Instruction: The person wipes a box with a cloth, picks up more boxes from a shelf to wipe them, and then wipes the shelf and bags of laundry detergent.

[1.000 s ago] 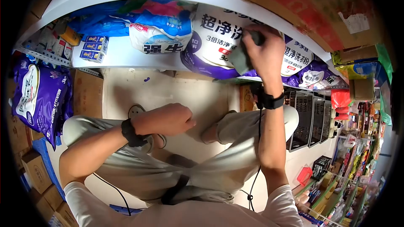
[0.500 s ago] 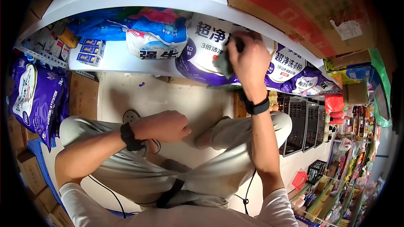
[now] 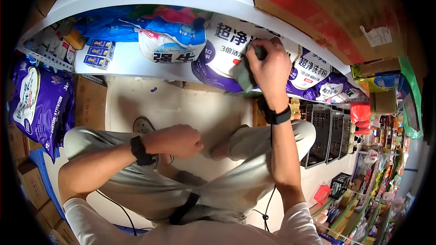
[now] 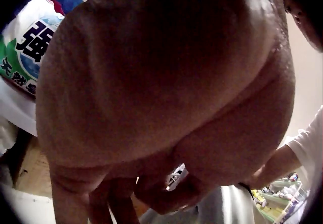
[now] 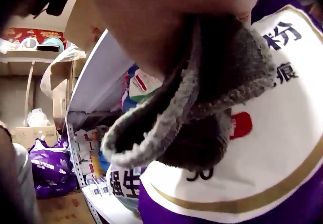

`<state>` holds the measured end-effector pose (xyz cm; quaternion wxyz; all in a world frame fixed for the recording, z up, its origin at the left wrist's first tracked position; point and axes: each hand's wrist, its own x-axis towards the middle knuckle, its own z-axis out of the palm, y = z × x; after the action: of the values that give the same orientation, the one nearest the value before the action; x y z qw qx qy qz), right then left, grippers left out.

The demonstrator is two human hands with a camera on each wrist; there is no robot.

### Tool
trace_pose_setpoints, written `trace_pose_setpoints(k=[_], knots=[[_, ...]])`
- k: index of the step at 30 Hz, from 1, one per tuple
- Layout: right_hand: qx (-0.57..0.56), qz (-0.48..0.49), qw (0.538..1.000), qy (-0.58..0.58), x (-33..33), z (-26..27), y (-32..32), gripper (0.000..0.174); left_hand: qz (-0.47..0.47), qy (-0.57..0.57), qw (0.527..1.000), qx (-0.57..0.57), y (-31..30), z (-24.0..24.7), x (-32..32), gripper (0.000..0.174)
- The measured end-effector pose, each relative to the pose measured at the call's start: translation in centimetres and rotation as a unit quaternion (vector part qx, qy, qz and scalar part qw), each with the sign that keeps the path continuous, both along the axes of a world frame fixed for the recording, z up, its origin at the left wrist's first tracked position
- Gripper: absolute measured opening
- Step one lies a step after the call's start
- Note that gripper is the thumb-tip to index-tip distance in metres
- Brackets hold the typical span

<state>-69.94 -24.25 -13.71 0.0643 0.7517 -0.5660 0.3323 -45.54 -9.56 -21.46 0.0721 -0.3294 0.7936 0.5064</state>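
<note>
My right hand grips a folded grey-green cloth against the front of a large white and purple laundry powder bag on the shelf. In the right wrist view the fuzzy cloth hangs in loose folds over the bag's printed face, hiding part of its lettering. Nothing is held by my left hand, which hangs loosely curled in front of my left knee. Its palm fills most of the left wrist view, fingers pointing down.
Left of the big bag on the white shelf sit a white and blue bag and small blue boxes. Another purple bag stands at far left. Black crates are at right; a cardboard carton overhangs the upper right.
My right hand has moved the cloth a little left and down across the bag's front. The left hand has stayed nearly still.
</note>
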Motion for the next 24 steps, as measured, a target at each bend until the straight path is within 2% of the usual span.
trace_pose_setpoints(k=[4,9,12,18,20,24], knots=[[-0.013,-0.049,0.999,-0.007,-1.4,0.3,-0.2,0.021,0.002,-0.002,1.000,0.022,-0.4,0.8,0.0,0.045],[-0.073,0.015,0.997,-0.015,-2.0,1.0,-1.5,0.024,-0.014,-0.007,1.000,0.023,0.1,0.7,-0.6,0.043],[-0.047,-0.022,0.999,0.015,-1.6,1.1,-1.4,0.022,-0.016,-0.005,1.000,0.011,-0.3,1.2,-0.6,0.042],[0.004,0.013,1.000,0.025,0.6,-0.8,1.5,0.018,-0.016,0.008,1.000,-0.004,-0.7,0.9,-1.2,0.042],[-0.028,0.020,0.999,-0.008,-0.1,-0.3,0.9,0.019,-0.014,0.009,1.000,-0.013,-0.5,0.4,-1.0,0.042],[0.007,-0.034,0.999,0.003,-1.7,0.4,1.2,0.018,-0.021,0.006,1.000,-0.017,-0.3,-0.1,-1.1,0.043]])
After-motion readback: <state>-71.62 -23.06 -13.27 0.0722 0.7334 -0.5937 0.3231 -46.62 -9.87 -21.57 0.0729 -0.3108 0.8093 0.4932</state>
